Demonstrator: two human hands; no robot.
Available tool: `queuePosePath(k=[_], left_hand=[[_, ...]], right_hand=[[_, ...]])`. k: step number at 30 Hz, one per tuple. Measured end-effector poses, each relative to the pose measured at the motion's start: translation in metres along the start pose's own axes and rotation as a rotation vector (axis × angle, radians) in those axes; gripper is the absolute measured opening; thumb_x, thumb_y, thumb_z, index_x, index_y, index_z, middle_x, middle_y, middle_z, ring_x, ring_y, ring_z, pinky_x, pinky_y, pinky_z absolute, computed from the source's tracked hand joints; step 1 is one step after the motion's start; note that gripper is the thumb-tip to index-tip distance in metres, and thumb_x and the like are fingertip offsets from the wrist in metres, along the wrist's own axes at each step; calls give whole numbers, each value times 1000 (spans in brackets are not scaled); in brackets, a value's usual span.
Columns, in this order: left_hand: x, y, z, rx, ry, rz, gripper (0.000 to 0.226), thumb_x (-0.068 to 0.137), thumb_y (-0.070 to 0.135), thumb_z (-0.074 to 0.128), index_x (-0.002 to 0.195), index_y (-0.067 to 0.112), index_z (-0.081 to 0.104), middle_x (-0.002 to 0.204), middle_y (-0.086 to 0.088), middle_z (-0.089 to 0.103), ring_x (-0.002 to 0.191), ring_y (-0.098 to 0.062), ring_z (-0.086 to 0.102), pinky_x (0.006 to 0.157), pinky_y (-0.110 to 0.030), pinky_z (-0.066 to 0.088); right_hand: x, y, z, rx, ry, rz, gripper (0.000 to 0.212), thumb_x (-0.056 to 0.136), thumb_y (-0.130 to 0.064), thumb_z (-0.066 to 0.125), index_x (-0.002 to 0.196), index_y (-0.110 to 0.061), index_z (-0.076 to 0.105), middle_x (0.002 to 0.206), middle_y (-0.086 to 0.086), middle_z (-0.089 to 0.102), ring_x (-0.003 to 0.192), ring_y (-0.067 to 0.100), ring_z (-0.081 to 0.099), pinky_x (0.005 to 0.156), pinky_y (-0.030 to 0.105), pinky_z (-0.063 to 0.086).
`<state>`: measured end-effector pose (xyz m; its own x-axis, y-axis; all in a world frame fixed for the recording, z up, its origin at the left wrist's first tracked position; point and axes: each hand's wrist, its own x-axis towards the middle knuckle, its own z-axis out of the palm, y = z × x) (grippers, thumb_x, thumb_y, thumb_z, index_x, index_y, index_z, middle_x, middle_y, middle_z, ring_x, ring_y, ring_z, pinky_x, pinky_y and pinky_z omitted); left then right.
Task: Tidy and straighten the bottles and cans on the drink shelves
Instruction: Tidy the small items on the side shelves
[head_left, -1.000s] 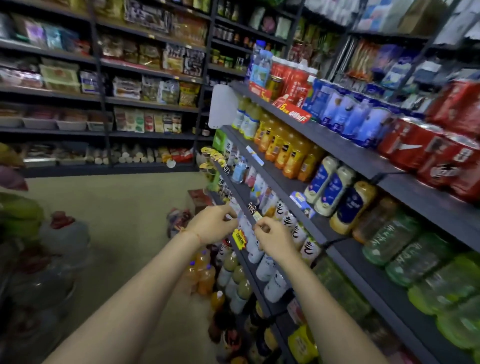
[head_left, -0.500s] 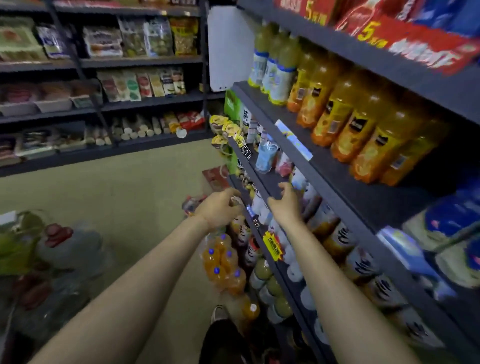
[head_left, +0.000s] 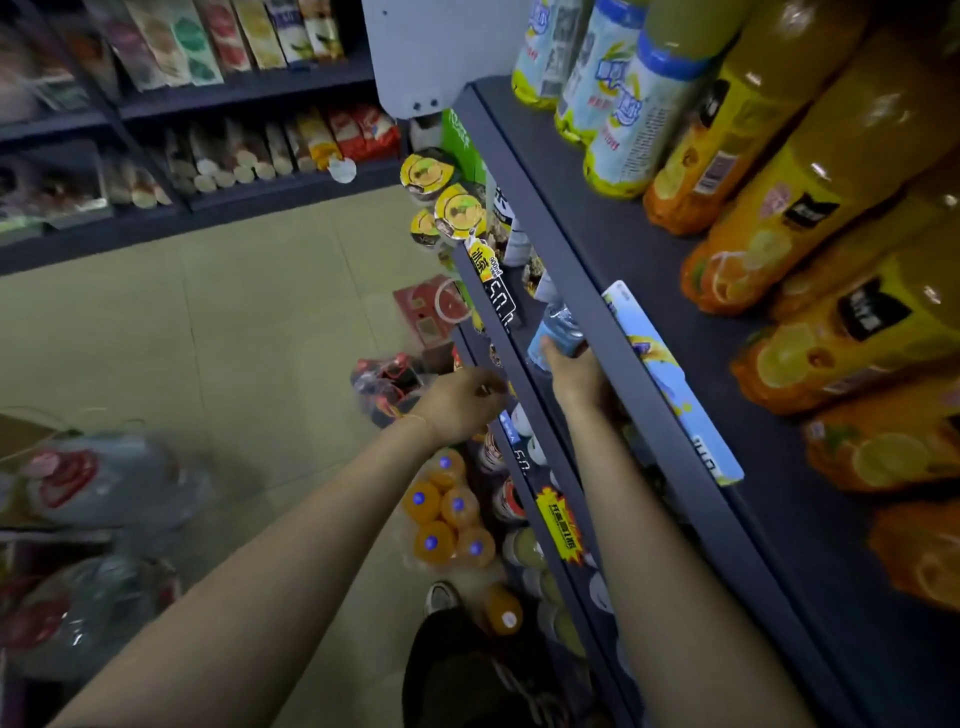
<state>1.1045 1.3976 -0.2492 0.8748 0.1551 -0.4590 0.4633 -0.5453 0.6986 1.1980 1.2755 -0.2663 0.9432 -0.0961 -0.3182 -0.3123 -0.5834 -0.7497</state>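
- right hand (head_left: 574, 382), frame centre: fingers now curled round a small clear bottle with a light-blue label (head_left: 557, 332) under the dark shelf edge (head_left: 613, 338); a second ago it only pinched a shelf tag.
- left hand (head_left: 460, 402), just left: fingers loosely bent at the lower shelf lip, whether it pinches anything I can't tell.
- Means: off tags, onto a bottle; straightening under way.
- Orange juice bottles (head_left: 810, 208), right of frame, in rows.
- Text: black price tag (head_left: 501, 301) reads roughly "5.0"; yellow starburst sticker (head_left: 561, 527) unreadable.
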Motion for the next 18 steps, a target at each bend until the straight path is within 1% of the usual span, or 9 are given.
queuePosePath(k=[3, 4, 6, 7, 9, 11, 14, 16, 18], left_hand=[[6, -6, 2, -33, -16, -8, 27, 99, 21, 51, 121, 11, 64, 113, -10, 67, 102, -28, 64, 89, -37, 51], [5, -10, 2, -36, -17, -3, 28, 99, 21, 51, 122, 12, 63, 114, -9, 66, 103, -27, 64, 90, -38, 51], [-1, -18, 3, -42, -7, 6, 29, 99, 22, 51, 123, 13, 63, 114, -7, 64, 103, -25, 62, 91, -39, 50], [-6, -23, 2, -53, -1, 11, 28, 99, 22, 51, 123, 13, 63, 113, -6, 63, 103, -24, 61, 91, -39, 50], [-24, -33, 1, -85, 20, 22, 26, 98, 21, 52, 119, 13, 65, 112, -5, 64, 101, -24, 62, 91, -40, 50], [-46, -48, 0, -129, 73, 21, 25, 96, 21, 53, 117, 14, 66, 112, -4, 67, 99, -22, 63, 89, -37, 51], [-98, -71, -1, -261, 197, 23, 22, 96, 24, 55, 112, 17, 67, 108, 6, 65, 101, -15, 61, 91, -28, 48], [-146, -82, 1, -424, 323, 51, 17, 96, 25, 55, 107, 18, 66, 95, 11, 64, 98, -17, 63, 93, -34, 51], [-202, -89, 3, -556, 408, 109, 11, 98, 23, 54, 102, 20, 63, 89, 19, 57, 92, -9, 59, 89, -20, 47]], right_hand=[[-10, -11, 1, -81, -110, -20, 54, 102, -28, 52, 145, 0, 38, 142, 8, 46, 135, 25, 42, 77, 6, 40], [-9, -8, 1, -51, -91, -15, 57, 101, -31, 54, 146, 0, 38, 143, 9, 46, 135, 26, 42, 80, 7, 41], [-11, -4, -1, -87, 84, -71, 70, 94, -38, 64, 147, -2, 36, 151, 13, 41, 140, 27, 37, 103, 22, 30], [-18, -4, 0, -55, 132, -128, 74, 90, -37, 69, 147, -3, 37, 151, 14, 41, 140, 29, 38, 107, 27, 27], [-39, -1, 1, 17, 163, -199, 80, 83, -40, 76, 147, -9, 38, 149, 11, 45, 137, 29, 44, 111, 34, 35], [-59, 6, 0, 94, 151, -250, 79, 74, -45, 79, 140, -21, 44, 136, 7, 59, 122, 26, 59, 99, 43, 50], [-117, 12, -4, 220, 37, -272, 55, 70, -32, 85, 115, -24, 54, 104, 0, 72, 88, 13, 70, 76, 35, 58], [-168, 18, -5, 319, -79, -252, 50, 72, -31, 86, 111, -20, 57, 104, 3, 72, 83, 11, 69, 67, 26, 55], [-225, 25, -9, 402, -161, -204, 57, 67, -47, 85, 110, -20, 60, 108, 5, 71, 84, 18, 68, 64, 28, 54]])
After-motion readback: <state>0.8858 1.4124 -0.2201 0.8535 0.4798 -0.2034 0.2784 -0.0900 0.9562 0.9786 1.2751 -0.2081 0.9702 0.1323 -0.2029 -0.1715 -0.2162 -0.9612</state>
